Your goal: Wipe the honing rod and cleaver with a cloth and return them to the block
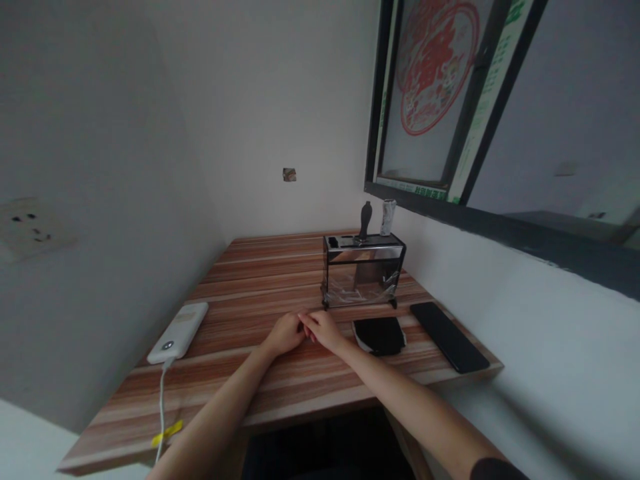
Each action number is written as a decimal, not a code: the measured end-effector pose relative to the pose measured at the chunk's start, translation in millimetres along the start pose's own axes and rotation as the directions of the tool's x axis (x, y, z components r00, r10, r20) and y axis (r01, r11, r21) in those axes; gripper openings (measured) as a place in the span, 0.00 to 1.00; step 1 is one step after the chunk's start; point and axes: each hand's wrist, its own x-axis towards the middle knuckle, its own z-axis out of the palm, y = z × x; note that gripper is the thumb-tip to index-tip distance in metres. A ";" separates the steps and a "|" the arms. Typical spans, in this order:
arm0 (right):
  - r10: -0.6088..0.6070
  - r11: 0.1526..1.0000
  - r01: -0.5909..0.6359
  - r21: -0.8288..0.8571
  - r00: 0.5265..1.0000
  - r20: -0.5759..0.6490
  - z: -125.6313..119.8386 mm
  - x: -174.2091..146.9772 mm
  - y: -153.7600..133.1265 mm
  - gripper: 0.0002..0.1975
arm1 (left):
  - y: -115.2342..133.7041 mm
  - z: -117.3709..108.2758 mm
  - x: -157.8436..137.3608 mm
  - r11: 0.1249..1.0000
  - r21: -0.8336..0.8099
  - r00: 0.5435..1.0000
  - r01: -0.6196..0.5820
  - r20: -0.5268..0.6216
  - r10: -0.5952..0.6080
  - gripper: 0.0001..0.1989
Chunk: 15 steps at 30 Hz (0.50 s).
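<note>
My left hand point(287, 332) and my right hand point(323, 328) rest together on the striped wooden table point(260, 287), touching at the fingers. Both are closed, with the fingers curled in against each other, and no object shows in them. Just beyond stands a knife block point(363, 277) with clear sides and a black frame. A dark handle point(366, 219) and a handle wrapped in clear plastic point(388, 217) stick up from its top. To the right of my right hand lies a folded black cloth-like piece point(380, 335) with a pale edge.
A black phone point(449, 337) lies near the right edge. At the left is a white power bank point(179, 332), its white cable point(162, 400) running over the front edge past yellow tape point(167, 433). Walls border the table; a framed window point(435, 93) is at right.
</note>
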 end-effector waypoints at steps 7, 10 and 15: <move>0.008 1.000 -0.007 0.025 1.000 -0.013 0.5 1.6 3.4 0.33 | -3.0 1.6 0.5 0.999 0.000 0.999 0.035 0.007 -0.035 0.10; 0.024 0.999 -0.024 0.037 0.999 -0.022 1.1 2.9 3.7 0.34 | -4.6 3.0 1.7 0.999 -0.008 0.999 0.044 0.008 -0.044 0.10; 0.048 0.998 -0.047 0.052 0.998 -0.027 2.2 5.0 2.2 0.35 | -2.5 1.6 2.7 0.999 -0.027 0.999 0.043 -0.004 -0.044 0.10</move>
